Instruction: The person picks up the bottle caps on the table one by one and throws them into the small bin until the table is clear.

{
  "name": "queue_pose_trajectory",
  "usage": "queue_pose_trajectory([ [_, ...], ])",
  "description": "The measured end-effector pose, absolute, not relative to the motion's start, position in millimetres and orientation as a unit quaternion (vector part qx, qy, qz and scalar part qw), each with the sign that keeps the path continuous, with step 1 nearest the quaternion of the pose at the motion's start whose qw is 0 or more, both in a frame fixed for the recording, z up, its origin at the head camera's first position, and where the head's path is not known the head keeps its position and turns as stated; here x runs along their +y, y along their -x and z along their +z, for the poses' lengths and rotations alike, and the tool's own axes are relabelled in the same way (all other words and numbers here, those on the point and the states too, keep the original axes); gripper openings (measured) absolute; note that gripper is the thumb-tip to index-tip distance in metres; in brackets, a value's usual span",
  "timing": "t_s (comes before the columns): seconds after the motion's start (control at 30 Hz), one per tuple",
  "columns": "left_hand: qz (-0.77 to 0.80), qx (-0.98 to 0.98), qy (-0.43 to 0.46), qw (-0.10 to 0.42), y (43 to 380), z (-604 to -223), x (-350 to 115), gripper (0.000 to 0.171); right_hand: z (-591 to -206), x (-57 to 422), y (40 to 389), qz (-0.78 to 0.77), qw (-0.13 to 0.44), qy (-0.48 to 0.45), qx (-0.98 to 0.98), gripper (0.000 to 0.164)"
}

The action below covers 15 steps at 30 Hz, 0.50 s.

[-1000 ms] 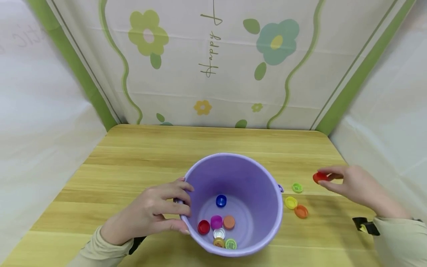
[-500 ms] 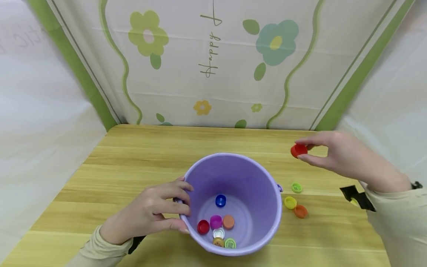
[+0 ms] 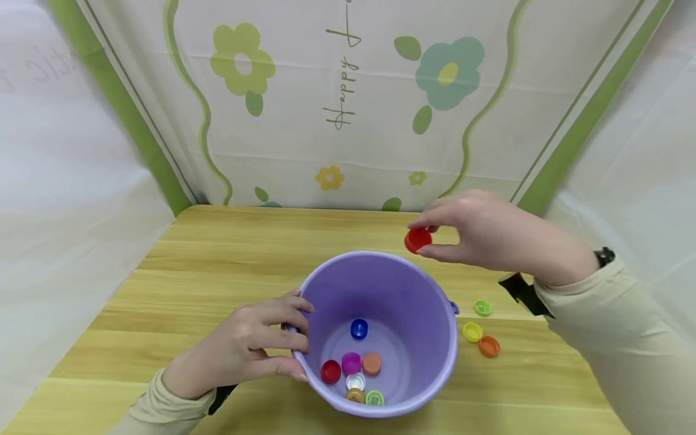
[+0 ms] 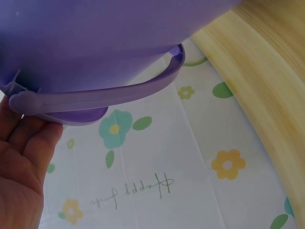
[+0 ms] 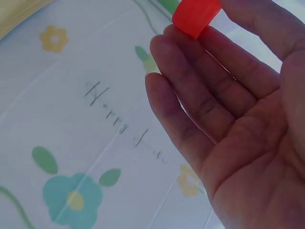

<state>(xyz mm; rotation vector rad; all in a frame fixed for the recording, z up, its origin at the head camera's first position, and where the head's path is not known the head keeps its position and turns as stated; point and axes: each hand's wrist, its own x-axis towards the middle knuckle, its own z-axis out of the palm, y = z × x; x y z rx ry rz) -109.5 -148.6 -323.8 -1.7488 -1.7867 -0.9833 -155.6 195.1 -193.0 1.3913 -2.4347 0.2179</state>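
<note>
A purple bucket stands on the table, and my left hand grips its left rim with fingers over the edge. In the left wrist view the bucket's handle hangs along its outside. My right hand pinches a red bottle cap between thumb and fingers, above and behind the bucket's far right rim. The right wrist view shows that red cap at the fingertips. Several caps lie on the bucket's floor, among them a blue cap, a magenta cap and a dark red cap.
Right of the bucket, a green cap, a yellow cap and an orange cap lie on the wooden table. A flower-printed cloth hangs behind the table, with white sheets at both sides.
My right hand has carried the red cap up from the table's right side and leftward to the bucket's far rim. The left hand has kept its grip on the bucket.
</note>
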Motion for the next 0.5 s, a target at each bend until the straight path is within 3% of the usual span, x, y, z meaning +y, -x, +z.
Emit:
queue_pose_trajectory([
  [0.23, -0.355, -0.650, 0.633, 0.226, 109, -325, -150, 0.022, -188, 162, 155, 0.079, 0.079, -0.488, -0.865, 0.023],
  [0.5, -0.359, -0.651, 0.631, 0.223, 109, -325, -150, 0.022, -195, 139, 159, 0.071, 0.053, -0.521, -0.849, 0.024],
])
